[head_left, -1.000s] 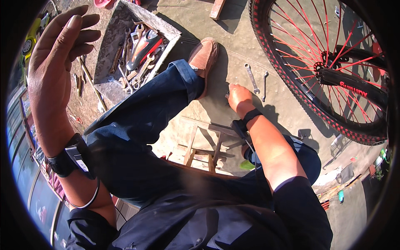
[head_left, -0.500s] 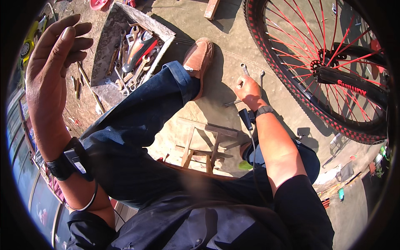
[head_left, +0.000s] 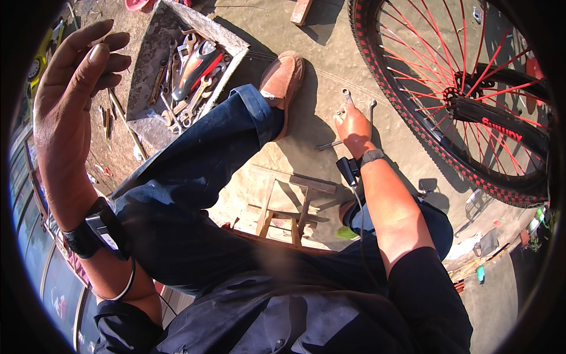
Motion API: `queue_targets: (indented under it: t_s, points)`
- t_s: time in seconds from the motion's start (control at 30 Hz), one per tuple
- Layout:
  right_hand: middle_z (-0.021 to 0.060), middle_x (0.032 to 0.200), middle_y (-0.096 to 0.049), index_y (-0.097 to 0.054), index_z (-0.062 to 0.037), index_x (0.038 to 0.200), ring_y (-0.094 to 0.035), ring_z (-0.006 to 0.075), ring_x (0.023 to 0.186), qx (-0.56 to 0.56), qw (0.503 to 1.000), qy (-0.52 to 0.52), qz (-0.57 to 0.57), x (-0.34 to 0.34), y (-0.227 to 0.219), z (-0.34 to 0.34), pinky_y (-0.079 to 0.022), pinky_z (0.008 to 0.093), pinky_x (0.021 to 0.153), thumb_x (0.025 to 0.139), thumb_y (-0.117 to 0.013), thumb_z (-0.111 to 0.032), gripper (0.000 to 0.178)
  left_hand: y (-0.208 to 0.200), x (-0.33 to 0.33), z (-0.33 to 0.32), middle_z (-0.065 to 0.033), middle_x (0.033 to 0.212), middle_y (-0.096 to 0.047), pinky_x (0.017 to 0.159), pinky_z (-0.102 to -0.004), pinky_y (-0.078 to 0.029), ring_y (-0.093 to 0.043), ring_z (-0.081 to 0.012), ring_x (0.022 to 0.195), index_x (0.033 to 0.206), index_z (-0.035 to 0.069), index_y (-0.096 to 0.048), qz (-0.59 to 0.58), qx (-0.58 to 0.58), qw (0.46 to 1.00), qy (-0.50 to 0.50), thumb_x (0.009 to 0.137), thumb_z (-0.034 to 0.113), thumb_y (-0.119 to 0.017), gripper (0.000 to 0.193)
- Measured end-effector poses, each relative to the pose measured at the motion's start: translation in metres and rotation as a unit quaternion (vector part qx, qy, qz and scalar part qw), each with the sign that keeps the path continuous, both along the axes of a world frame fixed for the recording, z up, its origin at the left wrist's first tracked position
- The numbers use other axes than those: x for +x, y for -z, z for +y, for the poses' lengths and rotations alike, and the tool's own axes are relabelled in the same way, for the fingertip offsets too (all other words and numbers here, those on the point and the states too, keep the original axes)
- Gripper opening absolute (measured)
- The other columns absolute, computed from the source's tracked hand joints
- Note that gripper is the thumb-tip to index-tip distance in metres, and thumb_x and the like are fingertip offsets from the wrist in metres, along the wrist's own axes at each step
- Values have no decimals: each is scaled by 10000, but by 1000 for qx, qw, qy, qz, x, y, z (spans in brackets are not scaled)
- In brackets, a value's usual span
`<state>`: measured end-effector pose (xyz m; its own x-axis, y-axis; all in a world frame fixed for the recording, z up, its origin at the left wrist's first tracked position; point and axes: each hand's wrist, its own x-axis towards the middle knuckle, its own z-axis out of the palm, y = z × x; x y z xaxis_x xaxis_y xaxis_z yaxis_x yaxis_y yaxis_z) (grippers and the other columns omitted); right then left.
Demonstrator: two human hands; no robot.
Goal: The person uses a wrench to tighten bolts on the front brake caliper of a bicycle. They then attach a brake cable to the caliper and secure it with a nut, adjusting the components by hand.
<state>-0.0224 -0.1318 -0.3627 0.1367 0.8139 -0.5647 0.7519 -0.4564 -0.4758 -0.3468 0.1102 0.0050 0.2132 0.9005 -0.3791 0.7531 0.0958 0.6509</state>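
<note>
My left hand (head_left: 73,82) is raised at the far left, empty, its fingers loosely bent and apart. Low over the ground, my right hand (head_left: 355,127) is closed on a wrench (head_left: 346,94), whose ring end sticks out beyond the fingers. A second wrench (head_left: 372,106) lies close beside that hand, partly covered by it. On its other side the end of a thin metal tool (head_left: 328,145) shows; the rest is hidden under the hand. Left of my shoe stands a worn tool box (head_left: 233,59) holding several wrenches and a red and black power tool (head_left: 197,71).
A bicycle wheel (head_left: 377,82) with red spokes and a black fork (head_left: 495,121) fills the upper right. A wooden frame (head_left: 283,218) lies between my legs. A wooden block (head_left: 300,12) is at the top, and a long thin stick (head_left: 127,121) lies beside the box.
My right hand has turned slightly, and its fingers show more around the wrench. The left hand stays raised, almost unmoved. The whole view has shifted a little.
</note>
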Motion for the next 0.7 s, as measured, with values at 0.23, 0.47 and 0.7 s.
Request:
queue_targets:
  t_s: [0.23, 0.47, 0.7]
  points:
    - [160, 850, -695, -636, -75, 899, -694, 339, 809, -68, 997, -19, 14, 1, -6, 15, -539, 421, 720, 811, -722, -173, 158, -1, 4, 1, -119, 1262, -687, 930, -284, -529, -693, -166, 1082, 1393, 55, -566, 18, 17, 999, 28, 1046, 291, -567, 419]
    - [179, 814, -689, -660, -83, 875, -689, 359, 857, -68, 983, -32, 167, 34, -7, -9, -537, 411, 766, 786, -680, -153, 115, -2, 2, -2, -113, 1244, -697, 937, -290, -513, -685, -163, 1081, 1380, 69, -593, 24, 40, 997, 60, 1046, 295, -566, 405]
    - [178, 866, -714, -730, -81, 825, -700, 357, 839, -144, 979, -42, 137, 35, -4, -83, -563, 412, 782, 854, -586, -221, 204, -4, -11, 5, -131, 1308, -669, 975, -298, -524, -685, -188, 1131, 1410, 70, -563, 41, 43, 993, 98, 1051, 321, -550, 438]
